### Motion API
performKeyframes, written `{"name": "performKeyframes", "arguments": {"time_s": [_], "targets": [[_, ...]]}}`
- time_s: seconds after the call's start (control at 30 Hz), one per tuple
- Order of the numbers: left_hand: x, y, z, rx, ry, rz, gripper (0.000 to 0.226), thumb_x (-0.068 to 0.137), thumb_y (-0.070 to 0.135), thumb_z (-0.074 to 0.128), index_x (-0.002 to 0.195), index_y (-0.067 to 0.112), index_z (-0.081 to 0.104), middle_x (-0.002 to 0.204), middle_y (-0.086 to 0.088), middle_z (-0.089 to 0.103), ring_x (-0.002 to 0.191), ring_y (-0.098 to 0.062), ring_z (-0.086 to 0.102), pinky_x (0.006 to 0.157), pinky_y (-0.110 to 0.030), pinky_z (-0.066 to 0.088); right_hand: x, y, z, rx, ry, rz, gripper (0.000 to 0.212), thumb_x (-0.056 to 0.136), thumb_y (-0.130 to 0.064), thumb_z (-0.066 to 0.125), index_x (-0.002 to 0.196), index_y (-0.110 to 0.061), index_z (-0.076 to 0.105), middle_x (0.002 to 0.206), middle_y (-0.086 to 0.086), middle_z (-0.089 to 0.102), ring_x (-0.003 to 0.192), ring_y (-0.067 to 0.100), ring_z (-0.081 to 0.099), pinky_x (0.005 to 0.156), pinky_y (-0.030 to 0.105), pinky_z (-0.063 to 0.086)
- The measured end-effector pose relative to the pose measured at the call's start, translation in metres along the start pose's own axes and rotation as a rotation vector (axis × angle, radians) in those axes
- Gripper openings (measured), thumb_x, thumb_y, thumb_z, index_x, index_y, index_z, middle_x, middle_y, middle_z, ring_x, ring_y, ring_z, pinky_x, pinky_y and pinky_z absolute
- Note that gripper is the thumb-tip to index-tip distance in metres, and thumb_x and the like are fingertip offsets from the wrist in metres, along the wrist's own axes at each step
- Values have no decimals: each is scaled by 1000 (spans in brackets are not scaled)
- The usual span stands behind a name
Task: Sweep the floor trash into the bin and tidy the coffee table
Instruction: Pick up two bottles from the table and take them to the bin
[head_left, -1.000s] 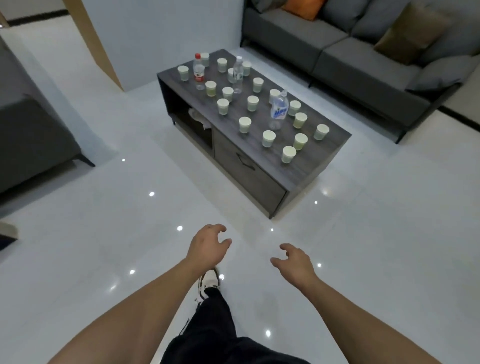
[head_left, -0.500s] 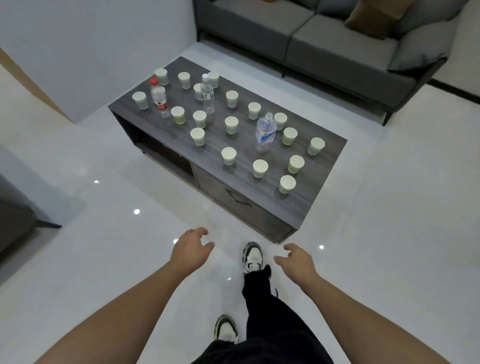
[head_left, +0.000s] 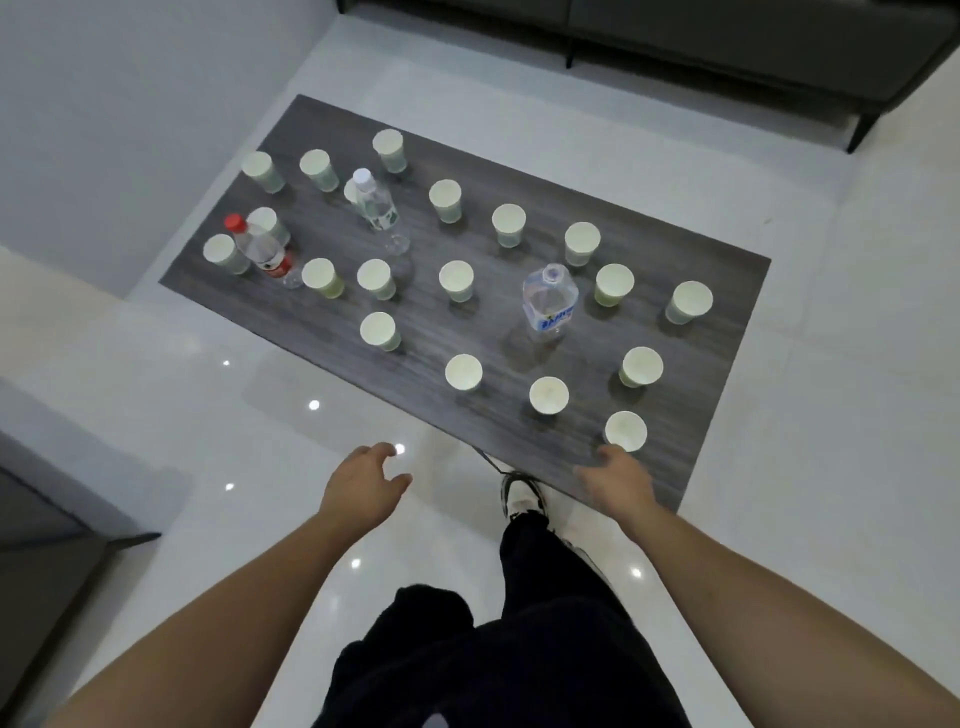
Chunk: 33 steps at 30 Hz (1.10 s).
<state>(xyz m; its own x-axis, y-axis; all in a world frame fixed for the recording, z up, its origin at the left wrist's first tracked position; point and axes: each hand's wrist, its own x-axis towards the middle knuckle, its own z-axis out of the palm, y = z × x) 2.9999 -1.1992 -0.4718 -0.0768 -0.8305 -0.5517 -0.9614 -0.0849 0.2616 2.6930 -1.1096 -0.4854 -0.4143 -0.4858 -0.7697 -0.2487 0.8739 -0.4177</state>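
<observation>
From the head camera, looking down, a dark wood-grain coffee table worktop (head_left: 670, 332) stands on a glossy white floor (head_left: 182, 415), crowded with upright paper cups and three clear plastic bottles.

The left hand (head_left: 363, 480) hangs over the floor just short of the worktop's near edge, fingers (head_left: 382, 451) loosely curled and released, holding nothing. The right hand (head_left: 618, 478) is over the near right corner of the worktop, its fingers relaxed and empty too; its fingertips reach close to the nearest cup (head_left: 625, 430), though I cannot tell whether they touch it.

Behind that cup stand another cup (head_left: 548, 395) and one more to its left (head_left: 463, 372), with a fourth (head_left: 642, 366) off to the right. The wide bottle with a blue label (head_left: 549, 301) stands in the middle right of the worktop, no cap on it, between a cup (head_left: 456, 279) on its left and a cup (head_left: 614, 283) on its right. A lone cup (head_left: 690, 301) sits toward the far right edge. A slim bottle with a white cap (head_left: 375, 205) stands near the far left part, and a bottle with a red cap (head_left: 260, 249) stands at the left end, close among several cups.

A black trouser leg (head_left: 550, 582) and a white and black shoe (head_left: 522, 493) are planted on the floor right by the table's near edge. The base of a dark sofa (head_left: 727, 47) runs along the top, well apart from the worktop.
</observation>
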Motion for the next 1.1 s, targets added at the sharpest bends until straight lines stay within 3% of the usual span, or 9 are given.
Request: {"name": "performKeyframes", "arguments": {"time_s": [0.1,0.37,0.53,0.63,0.7,0.9,1.1], "targets": [[36,23,-20,-55,-5,-7,48,86,38,66,130,20,56,123,-6,59,106,-23,59,89,-33,45,21,-39,1,22,4,11,63,85,-34,71,141,-12,52,134,10,62,122,31,57,95,36,47],[120,41,-66,-66,-53,80,48,83,35,64,129,22,57,127,-4,58,109,-25,58,93,-34,44,80,-163,-10,49,195,-17,76,80,-43,78,141,-10,46,137,17,58,127,35,53,101,42,45],[197,33,-101,-148,-82,73,43,82,31,65,124,22,59,125,-5,58,109,-26,56,88,-30,40,105,-220,-4,51,319,18,98,78,-52,77,155,-27,22,149,14,38,135,36,43,110,46,39],[241,30,-129,-204,-113,98,45,83,34,66,125,20,59,126,-8,58,112,-27,56,96,-33,42,117,-244,9,5,341,38,97,82,-44,76,158,-30,17,158,12,27,141,33,37,113,44,34],[267,26,-148,-222,-112,142,46,83,32,65,127,19,58,126,-8,56,111,-27,56,97,-34,41,122,-256,23,-7,365,79,94,83,-39,76,158,-30,19,159,14,24,137,38,42,110,44,37],[344,16,-195,-270,8,106,55,84,34,67,134,16,51,131,-11,52,118,-29,50,97,-35,36,128,-273,70,-1,551,247,70,84,-43,73,142,-21,41,137,23,40,108,48,58,94,46,46],[408,33,-214,-348,86,135,83,71,42,79,140,20,39,136,-11,43,125,-30,44,103,-36,35,130,-278,88,-7,655,326,65,79,-36,81,129,-13,46,133,26,47,109,49,56,93,48,46]]}}
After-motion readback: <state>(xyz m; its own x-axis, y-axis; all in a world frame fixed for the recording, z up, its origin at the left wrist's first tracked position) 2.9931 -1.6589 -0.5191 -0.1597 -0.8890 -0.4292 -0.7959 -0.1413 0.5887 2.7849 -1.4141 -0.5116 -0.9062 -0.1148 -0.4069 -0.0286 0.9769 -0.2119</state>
